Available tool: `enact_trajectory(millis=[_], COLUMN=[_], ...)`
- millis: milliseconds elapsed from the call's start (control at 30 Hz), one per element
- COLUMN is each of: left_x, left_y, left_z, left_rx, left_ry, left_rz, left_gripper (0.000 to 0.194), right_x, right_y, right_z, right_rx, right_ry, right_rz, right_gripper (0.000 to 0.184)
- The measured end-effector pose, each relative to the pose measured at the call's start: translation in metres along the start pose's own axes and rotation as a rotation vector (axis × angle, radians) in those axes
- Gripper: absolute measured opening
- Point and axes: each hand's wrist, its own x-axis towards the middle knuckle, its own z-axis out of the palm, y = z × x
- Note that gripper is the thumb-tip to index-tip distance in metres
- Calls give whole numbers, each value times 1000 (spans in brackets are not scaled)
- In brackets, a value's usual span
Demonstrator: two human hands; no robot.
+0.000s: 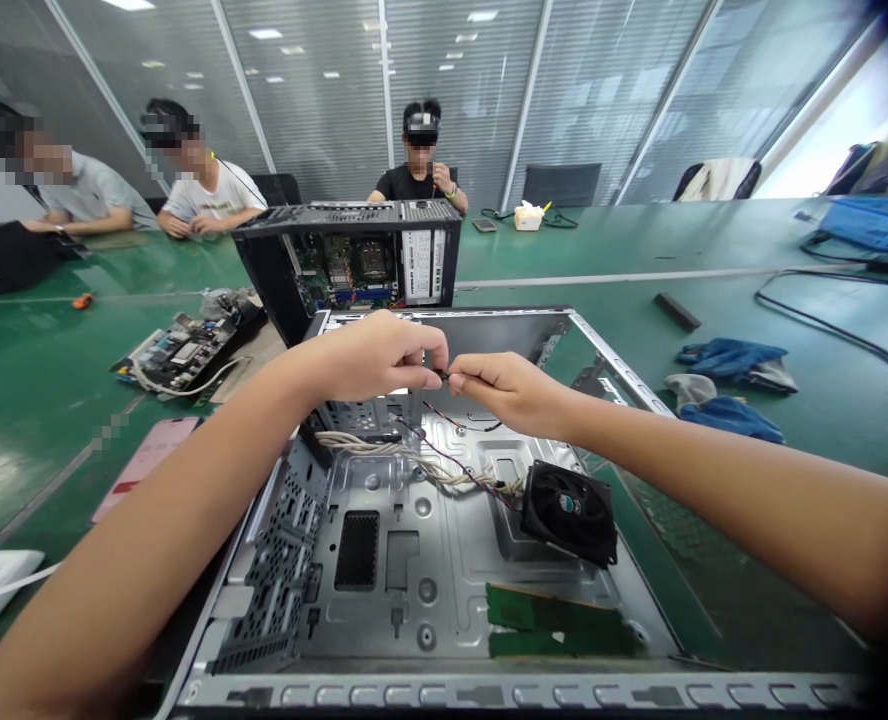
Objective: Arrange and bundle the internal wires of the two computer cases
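Observation:
My left hand (384,357) and my right hand (510,392) meet above an open metal computer case (455,540). Both are closed in a pinch, fingertips almost touching. Between them is a small black piece (445,376), mostly hidden by the fingers; its kind cannot be made out. Below, a black cooling fan (570,512) lies tilted inside the case, with a thin multicoloured wire (451,458) running from it. A bundle of pale cables (421,462) crosses the case floor. Green circuit-board strips (556,622) lie near the front edge.
Behind stands another computer case (346,255), upright with its inside exposed. To the left are a motherboard (185,350) and a pink flat item (148,462). Blue gloves (736,365) and a black cable (849,335) lie right. Several people sit across the green table (616,240).

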Motion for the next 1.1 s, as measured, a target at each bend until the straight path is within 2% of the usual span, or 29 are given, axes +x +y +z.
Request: enact_trajectory(millis=[400, 600, 733, 933, 1100], left_x=[-2, -2, 0, 3, 2], left_y=[1, 2, 6, 10, 6], left_z=[-3, -2, -1, 0, 0], left_rx=[0, 19, 58, 101, 76], left_ry=[0, 11, -16, -85, -49], left_rz=[26, 10, 0, -9, -5], left_gripper=[25, 16, 16, 27, 20], right_x=[0, -1, -1, -1, -1], right_y=[-3, -6, -7, -4, -4], right_z=[0, 3, 3, 5, 5], right_rx=[-7, 0, -10, -13, -12], right_ry=[13, -10, -7, -5, -6], right_rz=[-3, -15, -25, -52, -38], right_gripper=[25, 25, 26, 26, 28])
